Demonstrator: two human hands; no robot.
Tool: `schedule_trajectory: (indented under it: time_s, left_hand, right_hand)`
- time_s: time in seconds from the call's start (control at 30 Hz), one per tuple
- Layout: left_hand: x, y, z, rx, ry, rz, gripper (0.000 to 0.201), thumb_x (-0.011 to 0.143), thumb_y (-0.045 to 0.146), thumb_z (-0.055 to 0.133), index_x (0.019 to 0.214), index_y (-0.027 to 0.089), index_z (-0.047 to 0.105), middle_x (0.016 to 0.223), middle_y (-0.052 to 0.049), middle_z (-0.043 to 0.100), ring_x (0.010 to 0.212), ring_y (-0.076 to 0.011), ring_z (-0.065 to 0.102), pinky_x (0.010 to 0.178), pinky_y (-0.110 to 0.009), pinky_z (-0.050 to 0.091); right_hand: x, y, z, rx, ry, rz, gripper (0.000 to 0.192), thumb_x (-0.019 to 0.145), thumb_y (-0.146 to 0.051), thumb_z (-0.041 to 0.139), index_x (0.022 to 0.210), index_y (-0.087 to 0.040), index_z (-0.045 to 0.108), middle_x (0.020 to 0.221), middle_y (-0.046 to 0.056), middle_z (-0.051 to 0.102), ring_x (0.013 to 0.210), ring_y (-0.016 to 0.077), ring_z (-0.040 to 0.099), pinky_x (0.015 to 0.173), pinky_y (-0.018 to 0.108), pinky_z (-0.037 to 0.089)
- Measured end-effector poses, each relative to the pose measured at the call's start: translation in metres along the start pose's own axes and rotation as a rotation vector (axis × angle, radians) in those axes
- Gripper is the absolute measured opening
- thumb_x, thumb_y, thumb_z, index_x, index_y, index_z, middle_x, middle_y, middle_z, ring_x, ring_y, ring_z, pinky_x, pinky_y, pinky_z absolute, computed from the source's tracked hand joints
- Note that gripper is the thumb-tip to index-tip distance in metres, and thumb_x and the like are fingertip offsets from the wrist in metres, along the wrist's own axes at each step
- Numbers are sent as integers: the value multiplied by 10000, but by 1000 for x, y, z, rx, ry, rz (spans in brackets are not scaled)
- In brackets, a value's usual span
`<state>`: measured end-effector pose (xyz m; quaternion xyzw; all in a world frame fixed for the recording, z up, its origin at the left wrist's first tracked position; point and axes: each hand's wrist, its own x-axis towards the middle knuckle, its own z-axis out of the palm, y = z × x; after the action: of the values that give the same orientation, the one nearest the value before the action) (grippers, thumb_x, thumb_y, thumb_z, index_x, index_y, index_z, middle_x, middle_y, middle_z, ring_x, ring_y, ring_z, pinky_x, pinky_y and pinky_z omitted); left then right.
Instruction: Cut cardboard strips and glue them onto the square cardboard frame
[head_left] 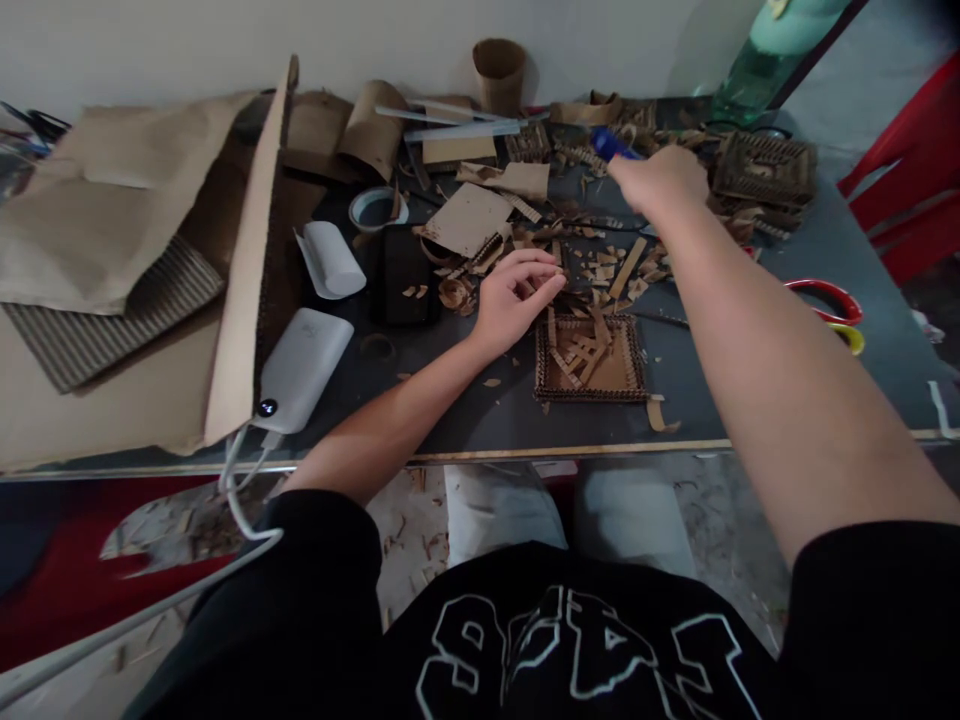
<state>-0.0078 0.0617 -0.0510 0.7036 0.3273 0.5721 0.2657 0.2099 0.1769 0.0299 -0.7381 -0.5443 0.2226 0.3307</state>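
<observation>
1. Fingers of the left hand [514,300] curl in, pinching small brown cardboard strips [541,287], just above the square corrugated cardboard tray [589,362].
2. Right hand [660,180] reaches far back, closed around a blue-handled tool [611,145].
3. Tray holds several cut strips, so it looks partly filled; many scraps lie loose on the dark table [465,400].
4. White power bank [304,368] sits to the left.

A white power bank [301,368] lies beside folded cardboard sheets [112,300], near a black phone [406,274].

We see our left hand [517,295] pinching cardboard strips [600,270] beside a square cardboard tray [590,360]; our right hand [660,180] grips a blue tool [611,145] farther back on the desk [465,400].
</observation>
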Motion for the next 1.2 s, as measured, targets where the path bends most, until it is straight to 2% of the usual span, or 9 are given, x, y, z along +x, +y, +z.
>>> schedule_trajectory:
  time_s: [0.1,0.2,0.3,0.4,0.47,0.6,0.73,0.93,1.2]
  left_hand:
    - [1,-4,1,-2,25,-23,413,904,600,678,945,206,797,1054,-77,760,754,-99,657,559,-202,471]
    - [2,-6,1,17,56,-34,442,895,638,666,938,220,804,1036,-73,758,824,-124,671,625,-226,514]
    - [2,-9,0,34,91,-42,476,883,677,653,923,229,810,1026,-67,757,910,-148,688,770,-275,572]
    - [2,-11,0,34,94,-70,507,871,705,645,944,229,805,1061,-68,745,923,-148,693,801,-285,587]
    - [2,-12,1,23,97,-81,513,865,707,651,948,224,804,1064,-71,741,924,-145,695,791,-272,589]
    - [2,-13,0,25,116,-96,521,849,721,660,946,231,811,1053,-70,738,913,-139,694,788,-260,592]
    - [2,-18,-2,92,136,-89,487,882,698,633,1001,261,812,1060,-67,716,961,-153,681,893,-303,596]
    - [2,-26,-3,98,148,-90,501,859,721,640,1018,280,815,1087,-70,680,1064,-192,657,971,-349,585]
    - [1,-23,-4,80,138,-124,473,822,725,683,998,311,827,1092,-64,682,1068,-209,637,1000,-389,567]
  right_hand:
    - [-26,-24,-18,223,95,183,215,848,-379,622,891,-201,509,782,35,557,778,202,593,799,434,489]
    - [-44,-35,-33,474,-115,215,45,828,-249,497,815,-234,456,639,-49,452,553,117,457,592,295,416]
    - [-55,-32,-43,782,-379,283,105,810,-238,424,707,-218,414,616,-51,416,486,67,338,505,237,318]
    - [-61,-23,-45,860,-376,343,198,859,-320,364,695,-220,412,600,-63,334,474,58,251,477,222,253]
    - [-64,-17,-41,801,-328,301,253,905,-342,379,687,-226,434,591,-60,345,483,76,246,478,246,244]
    - [-64,-3,-30,531,-108,-41,236,867,-235,654,688,-250,501,599,-58,457,583,121,352,608,297,348]
    - [-62,8,-26,171,-67,-347,185,813,-310,767,806,-268,586,920,14,721,816,190,570,849,361,464]
    - [-76,27,-21,-23,-16,-366,385,782,-614,756,1032,-380,580,1180,-11,754,1133,301,604,1018,445,474]
    - [-91,33,-11,-237,-8,-342,399,875,-480,637,1213,-277,576,1256,107,687,1223,365,628,1067,503,486]
